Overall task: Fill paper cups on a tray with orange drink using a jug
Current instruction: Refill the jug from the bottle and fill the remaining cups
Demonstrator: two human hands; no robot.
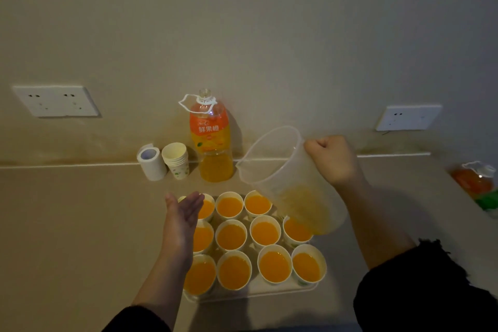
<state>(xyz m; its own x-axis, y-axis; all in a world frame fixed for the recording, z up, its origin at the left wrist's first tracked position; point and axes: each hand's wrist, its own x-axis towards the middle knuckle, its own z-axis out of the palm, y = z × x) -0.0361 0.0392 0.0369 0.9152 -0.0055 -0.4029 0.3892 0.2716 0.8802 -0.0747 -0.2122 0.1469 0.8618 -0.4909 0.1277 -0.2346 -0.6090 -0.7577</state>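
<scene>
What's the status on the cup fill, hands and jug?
Right hand grips jug, tilted over tray back right. Left hand open above left cups. All visible cups filled; back-right spot hidden behind jug.

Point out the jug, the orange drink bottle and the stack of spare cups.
jug (285, 178), head view, clear side wall.
orange drink bottle (208, 129), head view, label.
stack of spare cups (177, 167), head view, outer cup's side.

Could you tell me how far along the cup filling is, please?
Nearly done: all cups in view on the tray hold orange drink. The right hand grips the tilted jug, nearly empty, over the tray's back right corner, hiding it. Only a cup there might remain.
</scene>
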